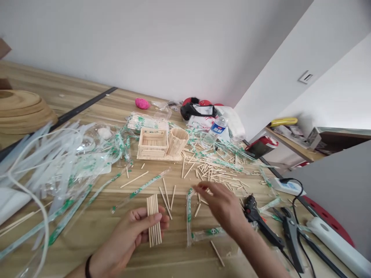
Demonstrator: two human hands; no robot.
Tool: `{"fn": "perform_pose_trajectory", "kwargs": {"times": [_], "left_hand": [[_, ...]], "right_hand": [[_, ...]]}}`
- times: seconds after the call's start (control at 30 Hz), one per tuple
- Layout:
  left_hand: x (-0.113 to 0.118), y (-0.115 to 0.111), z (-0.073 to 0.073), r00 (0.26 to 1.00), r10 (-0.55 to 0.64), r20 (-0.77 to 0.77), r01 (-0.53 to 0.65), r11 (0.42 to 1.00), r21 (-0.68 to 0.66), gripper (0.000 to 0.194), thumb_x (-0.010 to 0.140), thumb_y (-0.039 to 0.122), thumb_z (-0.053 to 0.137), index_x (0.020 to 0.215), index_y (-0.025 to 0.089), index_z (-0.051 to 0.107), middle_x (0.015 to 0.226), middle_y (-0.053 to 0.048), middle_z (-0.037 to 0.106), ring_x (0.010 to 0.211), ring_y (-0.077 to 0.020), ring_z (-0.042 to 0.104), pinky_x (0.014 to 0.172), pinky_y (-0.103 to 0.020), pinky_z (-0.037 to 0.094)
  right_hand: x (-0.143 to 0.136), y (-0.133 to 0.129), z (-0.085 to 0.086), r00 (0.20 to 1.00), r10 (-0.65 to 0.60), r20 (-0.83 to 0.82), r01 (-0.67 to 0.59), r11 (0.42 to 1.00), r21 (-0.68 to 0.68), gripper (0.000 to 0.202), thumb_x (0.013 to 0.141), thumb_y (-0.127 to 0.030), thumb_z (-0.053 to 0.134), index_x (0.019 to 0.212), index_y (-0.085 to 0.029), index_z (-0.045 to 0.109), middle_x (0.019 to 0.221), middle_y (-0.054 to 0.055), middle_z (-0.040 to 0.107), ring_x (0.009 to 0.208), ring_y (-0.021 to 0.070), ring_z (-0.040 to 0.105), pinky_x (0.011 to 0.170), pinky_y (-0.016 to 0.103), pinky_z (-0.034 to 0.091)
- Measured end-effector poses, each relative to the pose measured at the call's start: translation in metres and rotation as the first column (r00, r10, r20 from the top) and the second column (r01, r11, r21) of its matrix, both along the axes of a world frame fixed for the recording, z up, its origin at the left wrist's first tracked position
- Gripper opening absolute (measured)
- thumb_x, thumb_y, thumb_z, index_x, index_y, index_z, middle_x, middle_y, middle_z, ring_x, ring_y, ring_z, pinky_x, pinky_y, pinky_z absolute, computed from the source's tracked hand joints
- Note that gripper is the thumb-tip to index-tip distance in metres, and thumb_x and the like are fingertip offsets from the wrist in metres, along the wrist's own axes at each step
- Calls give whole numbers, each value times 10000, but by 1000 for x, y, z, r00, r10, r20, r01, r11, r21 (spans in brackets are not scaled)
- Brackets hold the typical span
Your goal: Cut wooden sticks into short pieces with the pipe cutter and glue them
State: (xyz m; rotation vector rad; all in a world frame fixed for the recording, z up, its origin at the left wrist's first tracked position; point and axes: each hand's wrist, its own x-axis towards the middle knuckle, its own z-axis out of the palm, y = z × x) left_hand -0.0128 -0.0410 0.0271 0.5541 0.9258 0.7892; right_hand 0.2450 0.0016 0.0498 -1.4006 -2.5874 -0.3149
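My left hand [145, 224] is closed around a small panel of wooden sticks [154, 226], with the thumb pressed on its front. The sticks lie side by side in a row, held nearly upright above the table. My right hand [218, 200] hovers over the table to the right, fingers bent and tips close together. Whether anything sits between those fingertips cannot be made out. Just left of them lies a clear plastic wrapper with green print [189, 216]. Behind stands a model made of sticks [153, 143], with a railed box and a round stick cup [177, 141] on one base.
Many cut sticks [214, 173] are scattered beyond my right hand. A glue gun [262, 222] and cutting pliers [291, 235] lie at right, near a power strip [288, 187] and cable. Plastic wrappers [87, 162] heap at left. A bottle [217, 129] lies toward the back.
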Motion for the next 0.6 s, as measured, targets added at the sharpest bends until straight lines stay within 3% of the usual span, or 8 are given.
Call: {"fn": "perform_pose_trajectory", "kwargs": {"times": [0.03, 0.13, 0.3, 0.6], "left_hand": [[0, 0, -1, 1000, 0, -6, 0, 1000, -4, 216, 734, 319, 717, 899, 179, 725, 886, -58, 765, 872, -210, 685, 743, -273, 525], [1, 1, -4, 1000, 0, 5, 0, 1000, 5, 216, 763, 301, 690, 936, 175, 721, 897, -62, 767, 909, -221, 682, 756, -276, 514], [1, 2, -9, 999, 4, 39, -7, 999, 53, 193, 780, 276, 676, 925, 161, 730, 855, -51, 765, 839, -193, 684, 720, -248, 502], [2, 1, -5, 1000, -5, 13, 4, 998, 69, 192, 766, 295, 688, 892, 158, 736, 845, -50, 763, 837, -195, 679, 726, -246, 498]], "right_hand": [[-16, -12, 2, 989, 137, -55, -139, 990, -30, 329, 949, -151, 362, 1181, -223, 583, 1057, 71, 645, 897, 182, 586, 780, 301, 444], [-54, -34, 6, 941, 276, -194, -293, 954, -66, 289, 970, -201, 346, 1129, -162, 584, 1019, 91, 652, 905, 195, 586, 779, 326, 473], [-78, -35, 1, 908, 277, -313, -325, 939, -113, 275, 973, -187, 337, 1100, -152, 578, 1012, 84, 650, 946, 193, 588, 788, 326, 499], [-76, -36, -5, 892, 261, -368, -313, 946, -88, 321, 973, -160, 298, 1137, -157, 574, 1068, 95, 630, 976, 184, 581, 796, 304, 494]]}}
